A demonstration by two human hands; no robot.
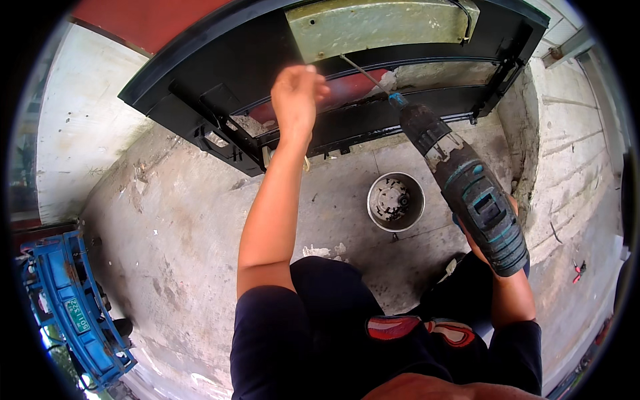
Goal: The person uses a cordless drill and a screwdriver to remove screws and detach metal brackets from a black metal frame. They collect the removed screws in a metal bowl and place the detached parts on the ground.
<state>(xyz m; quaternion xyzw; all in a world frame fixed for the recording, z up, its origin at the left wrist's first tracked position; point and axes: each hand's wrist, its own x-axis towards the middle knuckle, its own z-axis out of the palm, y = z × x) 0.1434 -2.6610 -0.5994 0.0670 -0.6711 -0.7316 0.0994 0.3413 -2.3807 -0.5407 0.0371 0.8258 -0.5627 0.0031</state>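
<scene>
My left hand (298, 93) is raised just below a pale metal housing (380, 27) on a black metal frame (220, 60); its curled fingers are blurred, so what they hold, if anything, is unclear. My right hand (472, 239), mostly hidden behind a black and teal power drill (483, 207), grips that drill. A long thin bit (365, 72) runs from the drill up to the housing's lower edge, right of my left fingers; whether it touches is unclear. A round metal bowl (395, 180) with small dark pieces inside sits on the concrete floor below the frame.
A red panel (140, 27) is behind the frame. White walls (73, 120) stand left and right (553, 153). A blue metal vehicle part (57, 293) with a plate is at lower left. A small red-handled tool (579, 272) lies at right on the concrete floor (167, 267).
</scene>
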